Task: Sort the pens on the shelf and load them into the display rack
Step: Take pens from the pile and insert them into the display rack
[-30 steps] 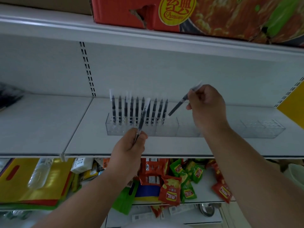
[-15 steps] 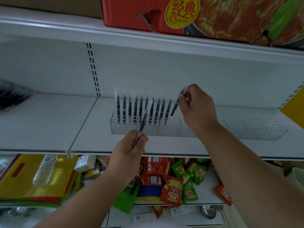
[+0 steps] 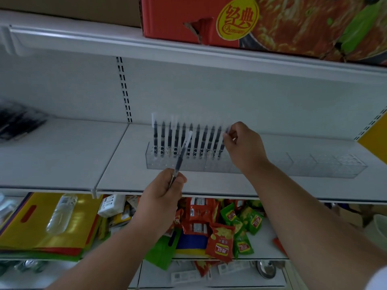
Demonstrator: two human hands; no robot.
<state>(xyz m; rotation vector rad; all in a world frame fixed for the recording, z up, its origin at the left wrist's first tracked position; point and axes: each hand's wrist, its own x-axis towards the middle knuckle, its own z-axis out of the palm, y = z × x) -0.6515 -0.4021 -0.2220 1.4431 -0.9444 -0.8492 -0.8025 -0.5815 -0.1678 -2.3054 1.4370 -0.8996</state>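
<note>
Black pens (image 3: 184, 141) w/ clear caps; L hand (image 3: 165, 193), R hand (image 3: 243, 145) each pinching one.

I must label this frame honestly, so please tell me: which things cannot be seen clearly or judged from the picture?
All in the head view:
- Lower end of the pen that the right hand pinches: hidden by that hand, so whether it sits in the display rack is unclear.
- Dark pile at the left edge: blurred and cut off.
- Rack holes at the right: too faint to count.
- Tip of the left hand's pen: hidden in the fingers.
</note>
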